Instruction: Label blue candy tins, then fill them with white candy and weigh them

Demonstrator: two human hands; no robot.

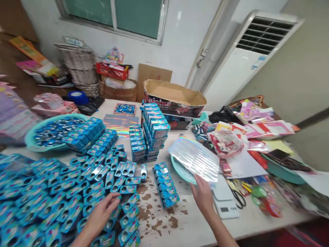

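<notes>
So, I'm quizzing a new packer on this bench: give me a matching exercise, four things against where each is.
1 left hand
2 right hand
3 cardboard box
4 white scale

a open, at the table's far side
b at the holographic sheet's near edge
c on the flat blue boxes
d beside the scissors

Pairs: 1-c, 2-b, 3-a, 4-d
</notes>
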